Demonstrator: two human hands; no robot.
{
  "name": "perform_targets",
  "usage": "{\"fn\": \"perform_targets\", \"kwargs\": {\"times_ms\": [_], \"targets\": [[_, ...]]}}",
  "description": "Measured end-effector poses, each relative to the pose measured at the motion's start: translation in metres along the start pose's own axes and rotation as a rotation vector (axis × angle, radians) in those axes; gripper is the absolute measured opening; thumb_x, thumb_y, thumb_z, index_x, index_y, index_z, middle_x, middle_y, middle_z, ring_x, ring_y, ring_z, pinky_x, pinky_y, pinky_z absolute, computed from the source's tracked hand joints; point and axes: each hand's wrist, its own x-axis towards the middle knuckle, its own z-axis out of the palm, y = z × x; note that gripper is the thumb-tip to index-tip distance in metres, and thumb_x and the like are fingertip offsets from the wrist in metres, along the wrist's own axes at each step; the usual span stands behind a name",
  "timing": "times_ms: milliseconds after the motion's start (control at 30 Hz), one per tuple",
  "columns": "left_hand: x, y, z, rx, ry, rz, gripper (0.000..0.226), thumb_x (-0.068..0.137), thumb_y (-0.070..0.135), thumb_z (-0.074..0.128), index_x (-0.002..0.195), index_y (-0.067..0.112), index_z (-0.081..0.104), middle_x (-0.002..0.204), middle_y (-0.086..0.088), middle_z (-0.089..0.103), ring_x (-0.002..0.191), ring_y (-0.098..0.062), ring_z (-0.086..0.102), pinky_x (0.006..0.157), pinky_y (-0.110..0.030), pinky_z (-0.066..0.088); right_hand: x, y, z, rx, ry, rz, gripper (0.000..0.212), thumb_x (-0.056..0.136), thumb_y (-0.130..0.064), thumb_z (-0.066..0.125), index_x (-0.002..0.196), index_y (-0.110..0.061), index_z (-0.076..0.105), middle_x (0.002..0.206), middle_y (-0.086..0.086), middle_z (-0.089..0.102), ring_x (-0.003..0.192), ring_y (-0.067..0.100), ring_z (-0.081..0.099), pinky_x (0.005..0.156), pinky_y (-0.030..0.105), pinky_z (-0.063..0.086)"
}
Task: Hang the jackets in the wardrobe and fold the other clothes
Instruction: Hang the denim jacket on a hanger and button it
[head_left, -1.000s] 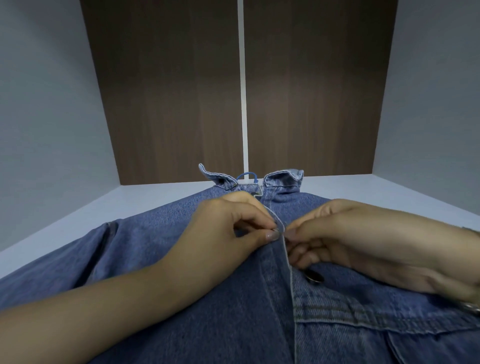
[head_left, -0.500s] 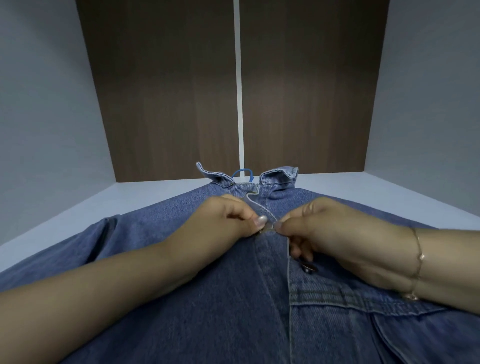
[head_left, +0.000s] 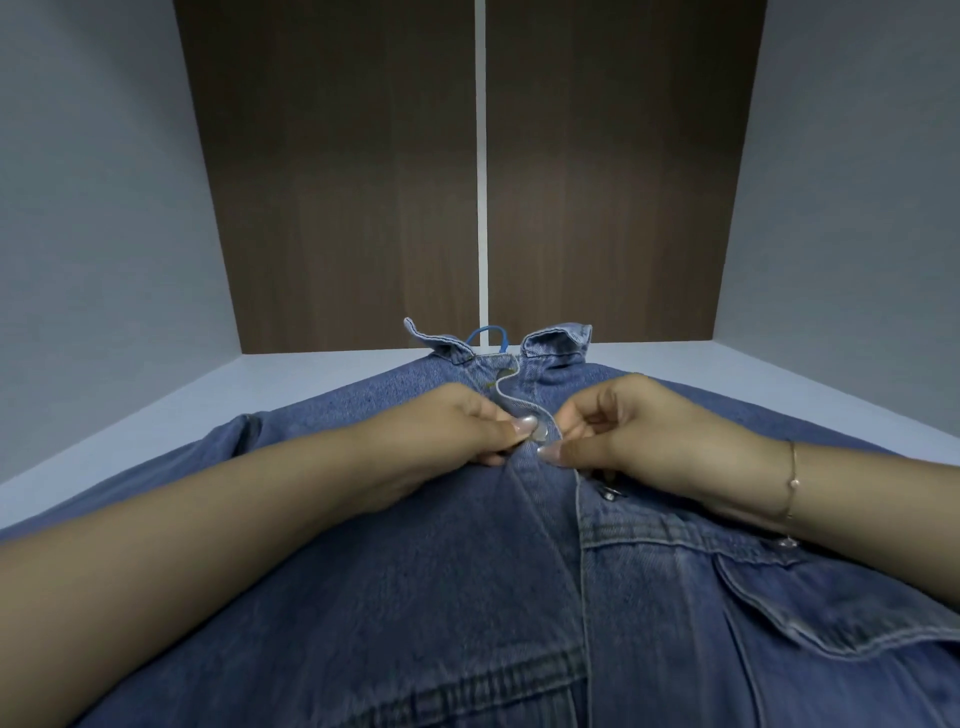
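Observation:
A blue denim jacket (head_left: 441, 582) lies front-up on a white surface, collar (head_left: 556, 340) pointing away from me. My left hand (head_left: 462, 431) pinches the left front edge near the top, thumb and fingers curled on the fabric. My right hand (head_left: 639, 431) pinches the right front edge beside it, with a metal button (head_left: 543, 430) between the two thumbs. Another metal button (head_left: 609, 493) shows just below my right hand. A chest pocket flap (head_left: 831, 608) lies at the lower right.
The jacket rests on a white shelf floor (head_left: 311, 374) inside a wardrobe compartment, with grey side walls (head_left: 93, 234) and a dark wooden back panel (head_left: 353, 182) split by a white strip. A small blue hanging loop (head_left: 485, 332) sticks up at the collar.
Both hands have shifted slightly up the jacket's front toward the collar. The two front edges are now drawn together at a button between my thumbs.

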Motion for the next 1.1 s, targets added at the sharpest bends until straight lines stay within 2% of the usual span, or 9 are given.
{"fn": "perform_targets", "kwargs": {"times_ms": [167,233,400,533,633,700,867,1000,1100], "targets": [[0.004,0.006,0.007,-0.078,0.094,-0.068,0.032,0.097,0.005,0.056,0.064,0.008,0.060,0.062,-0.002,0.056,0.055,-0.005,0.053,0.049,-0.009,0.045,-0.002,-0.004,0.003,-0.442,0.105,-0.229,0.028,0.083,-0.014,0.074,0.064,-0.017,0.054,0.049,-0.010,0.049,0.045,0.000,0.046,0.049,0.012,0.033],[0.007,0.006,0.010,-0.024,0.118,-0.065,0.033,0.099,0.010,0.054,0.067,0.009,0.059,0.066,-0.002,0.055,0.060,-0.007,0.051,0.050,-0.009,0.044,-0.006,-0.007,0.004,-0.624,0.144,-0.307,0.027,0.083,-0.020,0.074,0.065,-0.018,0.054,0.053,-0.010,0.050,0.050,-0.001,0.049,0.053,0.013,0.035],[0.001,0.008,0.011,-0.005,0.085,-0.033,0.032,0.099,0.029,0.054,0.074,0.011,0.063,0.070,0.001,0.058,0.060,-0.003,0.054,0.050,-0.009,0.044,-0.008,-0.016,-0.001,-0.571,0.076,-0.155,0.022,0.085,-0.023,0.074,0.071,-0.014,0.060,0.061,-0.004,0.055,0.054,0.003,0.045,0.054,0.013,0.036],[-0.014,0.013,0.000,0.382,0.170,0.109,0.027,0.096,0.024,0.059,0.074,0.010,0.067,0.069,0.003,0.063,0.064,-0.006,0.055,0.063,-0.016,0.046,-0.025,-0.034,-0.020,-0.399,0.010,0.010,0.019,0.090,-0.017,0.067,0.093,0.002,0.071,0.074,0.008,0.067,0.061,0.011,0.057,0.061,0.020,0.049],[-0.044,0.025,-0.005,0.579,0.250,0.293,0.014,0.086,0.027,0.070,0.073,0.024,0.066,0.051,0.022,0.059,0.049,0.006,0.050,0.047,-0.006,0.034,-0.055,-0.042,-0.029,-0.505,0.064,-0.056,0.033,0.082,-0.046,0.069,0.075,-0.014,0.074,0.060,-0.003,0.065,0.053,0.004,0.052,0.053,0.017,0.044],[-0.066,0.030,0.002,0.599,0.171,0.345,0.010,0.082,0.029,0.074,0.076,0.024,0.067,0.055,0.026,0.060,0.048,0.007,0.049,0.046,-0.006,0.035,-0.073,-0.045,-0.022,-0.558,0.034,-0.084,0.040,0.073,-0.059,0.069,0.073,-0.019,0.073,0.053,-0.012,0.059,0.047,-0.002,0.047,0.048,0.010,0.035],[-0.092,0.013,0.034,0.625,0.032,0.275,0.016,0.088,0.037,0.066,0.100,0.026,0.065,0.097,0.008,0.061,0.077,-0.001,0.055,0.073,-0.010,0.045,-0.078,-0.036,-0.011,-0.615,0.049,-0.186,0.014,0.082,-0.028,0.076,0.084,-0.014,0.074,0.052,-0.016,0.056,0.051,-0.008,0.051,0.053,0.008,0.038],[-0.097,0.004,0.038,0.656,0.023,0.249,0.018,0.091,0.042,0.061,0.109,0.039,0.060,0.104,0.009,0.049,0.092,-0.003,0.051,0.080,-0.007,0.039,-0.077,-0.026,-0.012,-0.706,-0.050,-0.135,0.020,0.089,-0.038,0.066,0.092,-0.018,0.068,0.072,-0.013,0.059,0.065,-0.002,0.053,0.059,0.012,0.038],[-0.099,0.004,0.040,0.587,0.020,0.216,0.017,0.090,0.042,0.061,0.106,0.048,0.059,0.105,0.007,0.049,0.094,-0.002,0.051,0.086,-0.010,0.041,-0.075,-0.026,-0.010,-0.778,-0.102,-0.176,0.020,0.092,-0.033,0.061,0.099,-0.015,0.063,0.084,-0.004,0.061,0.081,0.014,0.055,0.069,0.027,0.040]]}}
